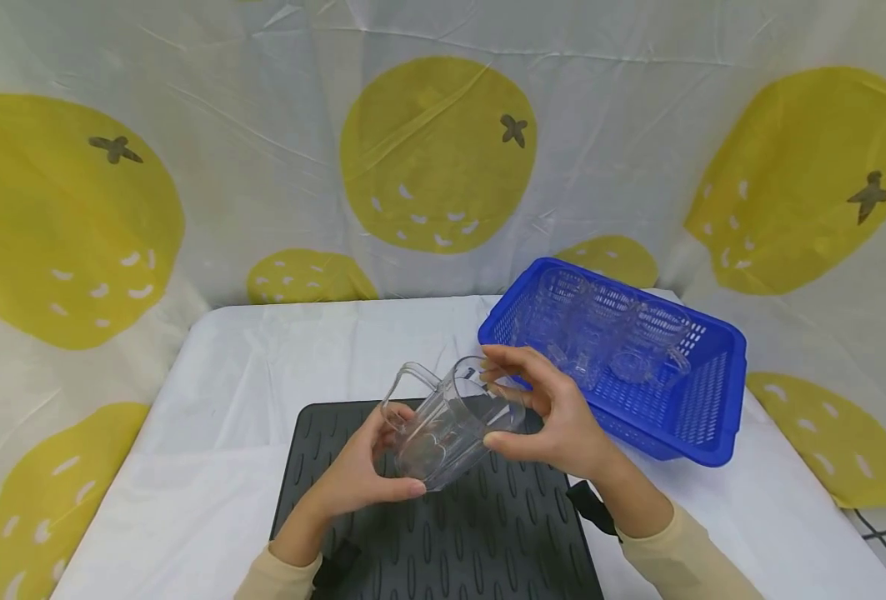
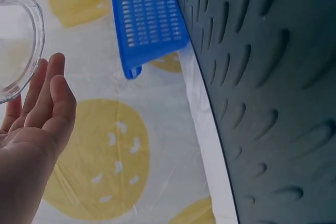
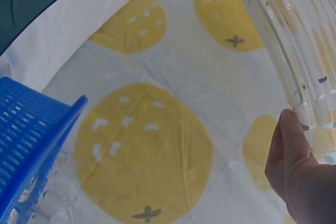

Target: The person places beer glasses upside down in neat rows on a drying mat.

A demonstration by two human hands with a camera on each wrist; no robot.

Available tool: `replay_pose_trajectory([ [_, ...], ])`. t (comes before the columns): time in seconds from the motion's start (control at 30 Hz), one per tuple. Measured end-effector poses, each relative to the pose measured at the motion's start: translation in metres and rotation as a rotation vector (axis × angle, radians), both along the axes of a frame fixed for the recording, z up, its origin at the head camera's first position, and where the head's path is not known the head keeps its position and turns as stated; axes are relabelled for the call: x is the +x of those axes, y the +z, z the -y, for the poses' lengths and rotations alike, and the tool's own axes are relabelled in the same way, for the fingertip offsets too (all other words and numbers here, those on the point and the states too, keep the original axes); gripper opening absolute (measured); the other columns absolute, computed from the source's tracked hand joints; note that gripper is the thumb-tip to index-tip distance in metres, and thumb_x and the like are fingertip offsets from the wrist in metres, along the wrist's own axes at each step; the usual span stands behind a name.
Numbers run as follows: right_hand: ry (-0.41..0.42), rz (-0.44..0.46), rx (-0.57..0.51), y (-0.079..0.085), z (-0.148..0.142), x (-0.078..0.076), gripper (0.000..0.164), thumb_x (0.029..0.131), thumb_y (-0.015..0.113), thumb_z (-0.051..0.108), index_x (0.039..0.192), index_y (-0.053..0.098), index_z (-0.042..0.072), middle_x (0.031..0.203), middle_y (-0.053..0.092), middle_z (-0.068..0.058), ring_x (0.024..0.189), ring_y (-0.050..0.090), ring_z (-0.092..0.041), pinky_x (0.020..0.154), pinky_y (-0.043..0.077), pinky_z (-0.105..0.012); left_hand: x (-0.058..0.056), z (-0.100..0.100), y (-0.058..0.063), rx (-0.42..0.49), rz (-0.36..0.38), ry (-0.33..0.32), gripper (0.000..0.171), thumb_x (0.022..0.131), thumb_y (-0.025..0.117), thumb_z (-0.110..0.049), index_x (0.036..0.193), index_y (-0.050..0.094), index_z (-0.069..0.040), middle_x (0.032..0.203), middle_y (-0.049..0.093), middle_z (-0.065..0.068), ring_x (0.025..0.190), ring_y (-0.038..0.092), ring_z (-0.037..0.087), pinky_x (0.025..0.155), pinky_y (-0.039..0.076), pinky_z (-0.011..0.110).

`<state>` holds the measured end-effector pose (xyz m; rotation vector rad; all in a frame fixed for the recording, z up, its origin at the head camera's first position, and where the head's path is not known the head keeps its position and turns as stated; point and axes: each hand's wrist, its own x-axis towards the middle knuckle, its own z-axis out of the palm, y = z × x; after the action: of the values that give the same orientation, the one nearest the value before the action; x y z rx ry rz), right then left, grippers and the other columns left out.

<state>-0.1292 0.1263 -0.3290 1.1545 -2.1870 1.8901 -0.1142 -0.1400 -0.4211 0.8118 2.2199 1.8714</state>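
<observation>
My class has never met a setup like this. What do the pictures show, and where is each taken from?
There is no machine: a person works with two bare hands. The wide picture comes from a camera on the head, looking forward and down; the others come from cameras on the left and right wrists. A dark patterned mat lies on a white tablecloth, beside a blue perforated basket holding clear mugs. The left hand holds the lower end of a tilted handled mug; the right hand grips its upper end.

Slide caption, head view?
Left hand and right hand hold a clear mug tilted over a black mat, near a blue basket of mugs.
</observation>
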Motion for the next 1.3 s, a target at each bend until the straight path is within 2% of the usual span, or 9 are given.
replay_pose_trajectory([
  [0.13,0.036,0.044,0.006,-0.003,-0.001,0.0,0.076,0.075,0.076,0.008,0.138,0.035,0.0,0.128,0.043,-0.012,0.117,0.043,-0.031,0.095,0.041,-0.04,-0.002,0.012,0.003,0.087,-0.079,-0.022,0.065,0.075,0.074,-0.005,0.127,0.036,-0.006,0.126,0.042,0.011,0.11,0.049,0.022,0.091,0.042,0.032],
  [0.3,0.044,0.051,0.072,-0.009,0.0,-0.001,0.079,0.074,0.075,0.006,0.141,0.033,0.008,0.131,0.043,-0.009,0.12,0.042,-0.026,0.1,0.035,-0.035,-0.004,0.03,0.011,0.185,-0.193,-0.073,0.064,0.075,0.07,0.003,0.125,0.032,0.002,0.126,0.039,0.015,0.111,0.047,0.019,0.087,0.044,0.029],
  [0.37,0.028,0.034,0.119,-0.014,0.001,-0.002,0.08,0.074,0.076,0.008,0.142,0.034,0.012,0.131,0.044,-0.008,0.12,0.042,-0.023,0.102,0.033,-0.037,-0.003,0.035,0.014,0.209,-0.209,-0.074,0.065,0.075,0.069,0.003,0.127,0.031,0.004,0.126,0.039,0.015,0.111,0.046,0.019,0.089,0.043,0.028],
  [0.5,-0.026,0.033,0.218,-0.024,0.004,-0.003,0.079,0.073,0.078,0.015,0.141,0.037,0.018,0.131,0.045,-0.002,0.118,0.043,-0.02,0.098,0.032,-0.05,-0.001,0.045,0.024,0.267,-0.245,-0.068,0.068,0.077,0.067,0.006,0.132,0.028,0.009,0.124,0.041,0.017,0.109,0.047,0.021,0.088,0.043,0.028],
  [0.63,-0.052,0.064,0.271,-0.034,0.01,-0.003,0.078,0.073,0.078,0.02,0.14,0.037,0.023,0.133,0.044,0.004,0.119,0.043,-0.019,0.096,0.031,-0.055,0.0,0.051,0.034,0.306,-0.289,-0.029,0.07,0.076,0.068,0.006,0.134,0.029,0.012,0.122,0.045,0.019,0.107,0.049,0.024,0.089,0.042,0.028],
  [0.8,-0.07,0.087,0.309,-0.048,0.019,-0.004,0.08,0.072,0.08,0.025,0.139,0.036,0.023,0.133,0.044,0.004,0.122,0.04,-0.021,0.097,0.031,-0.054,-0.001,0.054,0.043,0.327,-0.346,0.051,0.073,0.072,0.071,0.008,0.133,0.031,0.015,0.124,0.045,0.019,0.111,0.046,0.025,0.096,0.037,0.028],
  [0.97,-0.105,0.129,0.347,-0.062,0.031,-0.005,0.081,0.071,0.08,0.031,0.138,0.035,0.021,0.133,0.044,0.0,0.123,0.04,-0.023,0.097,0.032,-0.053,-0.003,0.053,0.048,0.378,-0.388,0.081,0.072,0.071,0.073,0.007,0.13,0.031,0.018,0.126,0.043,0.023,0.117,0.043,0.028,0.1,0.033,0.031],
  [1.2,-0.092,0.117,0.286,-0.082,0.047,-0.007,0.078,0.071,0.081,0.027,0.136,0.039,0.019,0.129,0.047,0.002,0.116,0.045,-0.02,0.092,0.038,-0.05,-0.005,0.046,0.058,0.341,-0.45,0.117,0.073,0.071,0.077,-0.002,0.128,0.035,0.018,0.123,0.045,0.025,0.114,0.046,0.029,0.099,0.035,0.032],
  [1.3,-0.113,0.147,0.276,-0.087,0.051,-0.006,0.082,0.069,0.082,0.027,0.137,0.038,0.023,0.128,0.048,0.002,0.112,0.047,-0.023,0.087,0.041,-0.048,-0.006,0.043,0.062,0.317,-0.463,0.119,0.074,0.071,0.079,-0.005,0.127,0.037,0.017,0.123,0.046,0.025,0.114,0.047,0.029,0.099,0.034,0.033],
])
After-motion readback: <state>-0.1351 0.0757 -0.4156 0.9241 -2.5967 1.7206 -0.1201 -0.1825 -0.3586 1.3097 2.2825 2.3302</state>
